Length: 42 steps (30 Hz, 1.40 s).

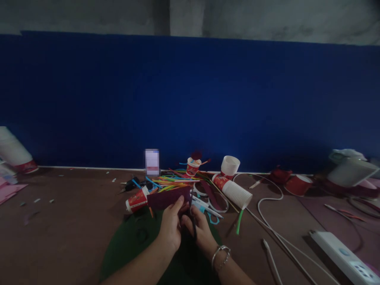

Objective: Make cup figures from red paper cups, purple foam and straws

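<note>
My left hand is closed on a strip of dark maroon paper, its thumb on top. My right hand grips a pair of dark scissors, whose blades point away from me at the right end of the paper. Both hands are close together over a round dark green mat. Just behind the paper lie many coloured pipe cleaners. A red paper cup rests on its side left of the paper. White pens and blue-handled scissors lie right of my hands.
A small decorated cup stands behind the pipe cleaners. Stacked paper cups lie to the right, near an upright stack. A blurred phone screen leans on the blue partition. White cables and a power strip occupy the right.
</note>
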Each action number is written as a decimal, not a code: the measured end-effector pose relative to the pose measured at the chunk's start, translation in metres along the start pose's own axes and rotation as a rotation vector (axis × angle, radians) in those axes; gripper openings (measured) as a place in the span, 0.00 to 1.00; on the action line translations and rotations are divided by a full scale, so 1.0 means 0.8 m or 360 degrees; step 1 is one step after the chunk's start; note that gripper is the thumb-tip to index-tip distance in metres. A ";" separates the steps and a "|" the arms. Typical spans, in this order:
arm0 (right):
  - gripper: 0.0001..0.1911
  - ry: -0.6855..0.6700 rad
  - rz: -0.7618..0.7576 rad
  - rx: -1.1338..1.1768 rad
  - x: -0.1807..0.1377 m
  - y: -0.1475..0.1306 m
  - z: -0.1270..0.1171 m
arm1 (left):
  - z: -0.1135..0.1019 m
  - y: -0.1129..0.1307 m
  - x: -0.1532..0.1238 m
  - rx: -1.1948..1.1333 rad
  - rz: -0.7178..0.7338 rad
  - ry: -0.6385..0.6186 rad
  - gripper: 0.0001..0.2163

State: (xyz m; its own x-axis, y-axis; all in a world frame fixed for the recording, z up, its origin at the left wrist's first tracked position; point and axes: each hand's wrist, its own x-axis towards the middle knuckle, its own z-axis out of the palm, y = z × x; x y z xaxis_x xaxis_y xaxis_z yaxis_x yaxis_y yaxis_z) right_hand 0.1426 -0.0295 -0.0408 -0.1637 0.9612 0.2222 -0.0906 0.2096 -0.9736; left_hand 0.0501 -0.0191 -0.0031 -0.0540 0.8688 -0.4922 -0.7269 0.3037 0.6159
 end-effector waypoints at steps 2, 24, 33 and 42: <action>0.10 0.0016 -0.0004 0.0011 0.000 0.000 0.001 | 0.000 0.000 -0.001 -0.0008 0.0009 -0.0019 0.08; 0.09 0.0093 -0.0001 0.0001 0.002 -0.009 0.002 | 0.005 0.007 -0.001 -0.0101 0.0009 -0.0056 0.05; 0.13 0.0080 0.0125 0.0013 0.004 -0.003 0.001 | -0.002 0.005 0.006 -0.0031 0.0031 -0.0073 0.07; 0.13 0.0093 0.0167 -0.0014 0.002 -0.005 0.000 | 0.000 0.007 0.008 -0.0002 0.0073 -0.0047 0.07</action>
State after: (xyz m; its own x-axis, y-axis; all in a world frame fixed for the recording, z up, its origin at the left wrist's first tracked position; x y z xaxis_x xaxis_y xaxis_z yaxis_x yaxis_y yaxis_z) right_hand 0.1428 -0.0287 -0.0362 -0.1144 0.9867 0.1158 -0.0673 0.1086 -0.9918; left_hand 0.0457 -0.0118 -0.0027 -0.0667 0.8930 -0.4450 -0.7250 0.2631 0.6366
